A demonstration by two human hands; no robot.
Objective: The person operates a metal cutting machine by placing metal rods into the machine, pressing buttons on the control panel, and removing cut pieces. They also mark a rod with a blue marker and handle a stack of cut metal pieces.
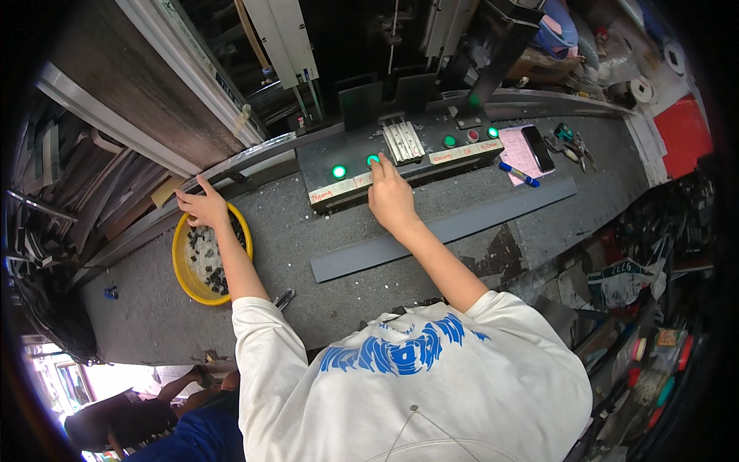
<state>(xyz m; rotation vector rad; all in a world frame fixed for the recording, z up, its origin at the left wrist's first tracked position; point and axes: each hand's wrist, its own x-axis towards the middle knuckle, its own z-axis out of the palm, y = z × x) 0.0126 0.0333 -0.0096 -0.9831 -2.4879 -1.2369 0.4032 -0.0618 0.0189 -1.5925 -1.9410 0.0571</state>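
Observation:
My right hand (391,199) reaches over the front of a black control box (323,163), its extended fingertips at a lit green push button (373,160). Beside that button glows another green button (339,172). Nothing shows in the right hand. My left hand (205,208) is spread over the far rim of a yellow plastic basin (178,266), with no object visible in its fingers. Small black pieces (217,279) lie inside the basin. A long flat grey strip (439,232) lies across the bench below my right hand. A ribbed metal block (402,142) sits on the box.
At the right are a phone (537,148), a blue marker (519,175), pink paper (513,145) and pliers (573,152). A small metal tool (285,299) lies near my left forearm. Machine columns (281,38) rise behind the box. Another person in blue (204,431) is at lower left.

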